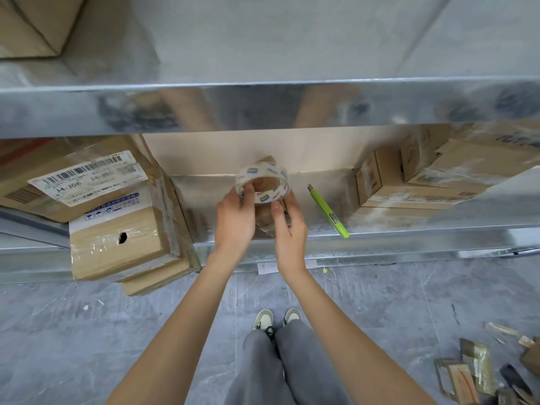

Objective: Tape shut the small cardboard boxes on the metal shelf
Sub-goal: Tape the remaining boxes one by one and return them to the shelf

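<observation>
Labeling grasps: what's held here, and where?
Tape roll, held by its ring: left hand pinches the left side, right hand grips the lower right.

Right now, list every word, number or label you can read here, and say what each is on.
"J4-J06": white shipping label on the big box at left.
"J4-J0…", fainter, on the same label; the rest is too small.
Tape roll logos: blurred.
Green utility knife sticker: unreadable.
Right-hand boxes: blurred.

A white shipping label [87,178] on a cardboard box [96,206] reads "J4-J06".
</observation>
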Demonstrator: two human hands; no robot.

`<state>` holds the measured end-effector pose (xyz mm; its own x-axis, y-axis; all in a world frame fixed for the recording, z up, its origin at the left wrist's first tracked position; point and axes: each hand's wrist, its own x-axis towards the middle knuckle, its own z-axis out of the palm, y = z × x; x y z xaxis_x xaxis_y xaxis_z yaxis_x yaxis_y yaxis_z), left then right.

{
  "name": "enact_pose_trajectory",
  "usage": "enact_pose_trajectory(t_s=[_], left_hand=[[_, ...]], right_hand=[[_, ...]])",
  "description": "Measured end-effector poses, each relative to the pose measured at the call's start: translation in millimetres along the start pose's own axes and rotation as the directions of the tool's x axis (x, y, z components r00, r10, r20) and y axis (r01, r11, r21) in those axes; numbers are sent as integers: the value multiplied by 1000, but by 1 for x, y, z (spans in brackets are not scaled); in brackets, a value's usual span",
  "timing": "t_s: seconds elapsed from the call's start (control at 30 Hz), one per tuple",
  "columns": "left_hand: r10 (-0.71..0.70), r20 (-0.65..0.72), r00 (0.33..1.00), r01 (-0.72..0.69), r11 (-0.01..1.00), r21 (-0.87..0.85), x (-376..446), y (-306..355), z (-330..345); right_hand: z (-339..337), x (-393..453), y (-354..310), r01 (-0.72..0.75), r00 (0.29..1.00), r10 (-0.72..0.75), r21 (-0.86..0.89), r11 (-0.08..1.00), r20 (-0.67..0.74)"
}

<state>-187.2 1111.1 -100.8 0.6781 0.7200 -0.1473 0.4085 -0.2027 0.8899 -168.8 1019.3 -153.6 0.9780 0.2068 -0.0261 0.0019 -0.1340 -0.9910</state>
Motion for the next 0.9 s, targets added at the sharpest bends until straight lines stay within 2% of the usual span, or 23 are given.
enact_pose_trajectory(t_s=[0.07, 0.13, 0.27, 0.33, 0.53, 0.67, 0.8, 0.9], left_hand=[[67, 58, 996, -76, 982, 171, 4, 0, 3], [106, 108, 989, -129, 964, 232, 3, 3, 11], [134, 169, 976, -185, 923, 336, -3, 7, 25], [142, 186, 972, -199, 921, 336, -3, 8, 26], [125, 29, 992, -124, 992, -24, 1, 0, 10], [22, 36, 999, -7, 929, -370, -6, -9, 5], [27, 53, 998, -1, 901, -435, -18, -17, 3], [-24, 91, 996, 64, 879, -472, -20, -20, 2]], right_hand=[[0, -4, 4, -60, 997, 62, 64, 996, -38], [-4, -7, 12, -102, 993, 106, 73, 992, -55], [-21, -6, 25, -42, 999, 43, -168, 985, 4], [-27, -3, 26, -58, 998, 58, -180, 982, -2], [-24, -4, 21, -44, 999, 40, -235, 971, -19], [-23, -6, 19, -35, 998, 22, -244, 969, -56], [-23, -5, 20, -30, 999, 19, -250, 968, -44], [-25, -6, 19, -26, 1000, 21, -253, 967, -20]])
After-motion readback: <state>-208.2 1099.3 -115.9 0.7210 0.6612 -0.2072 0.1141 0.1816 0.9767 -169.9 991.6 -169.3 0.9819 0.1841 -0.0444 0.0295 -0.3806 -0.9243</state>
